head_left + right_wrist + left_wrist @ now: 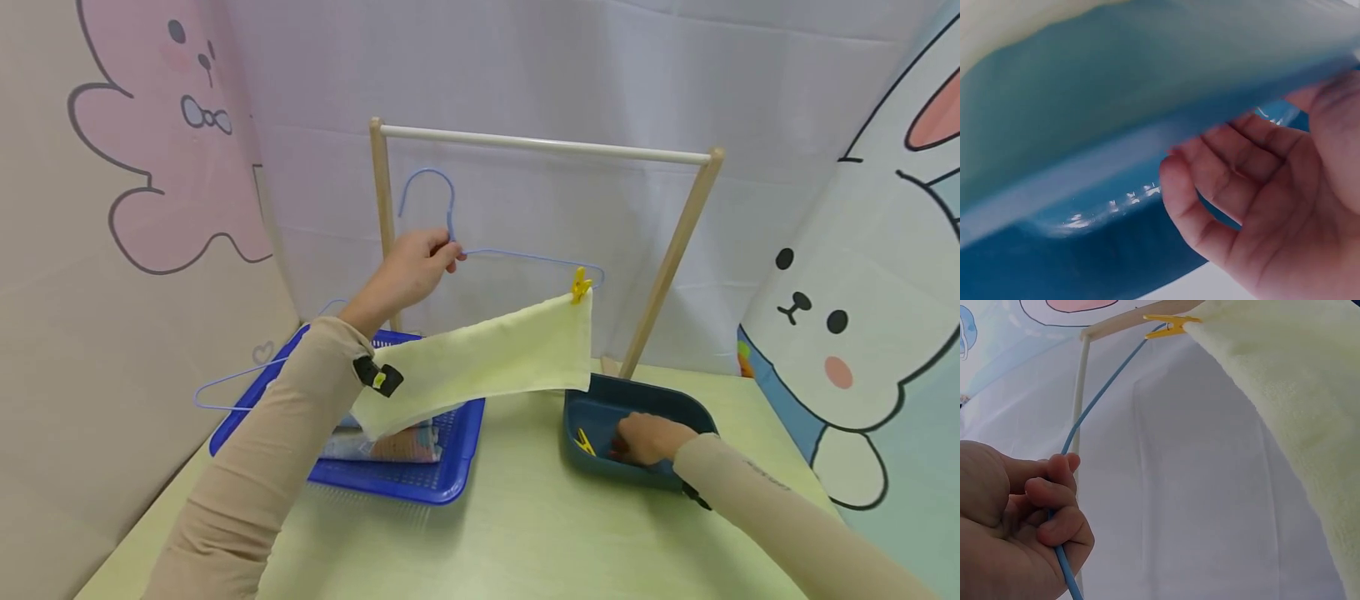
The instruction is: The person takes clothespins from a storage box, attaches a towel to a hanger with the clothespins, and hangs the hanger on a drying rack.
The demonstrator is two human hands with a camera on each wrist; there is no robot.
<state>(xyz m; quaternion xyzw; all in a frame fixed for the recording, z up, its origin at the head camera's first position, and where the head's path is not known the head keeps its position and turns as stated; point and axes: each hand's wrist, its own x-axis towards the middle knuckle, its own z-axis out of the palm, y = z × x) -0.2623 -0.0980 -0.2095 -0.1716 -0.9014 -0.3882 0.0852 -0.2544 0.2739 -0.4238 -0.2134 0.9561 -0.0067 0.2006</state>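
Observation:
My left hand (416, 267) grips a blue wire hanger (525, 254) just below its hook, fingers curled round the wire in the left wrist view. From the hanger's right end hangs a pale yellow towel (487, 354), clipped at one corner by a yellow clothespin (581, 286); its other end droops left over a blue basket. My right hand (651, 437) reaches down into a dark teal basin (671, 392), beside another yellow clothespin (585, 443). The basin wall hides the right fingertips in the right wrist view, so I cannot tell what they hold.
Behind the hanger stands a rack with a white bar (540, 144) and wooden legs. The blue basket (450, 487) at left holds folded cloths (405, 446), and another blue hanger (217, 394) sticks out over its left side. Printed curtains surround the table (495, 533).

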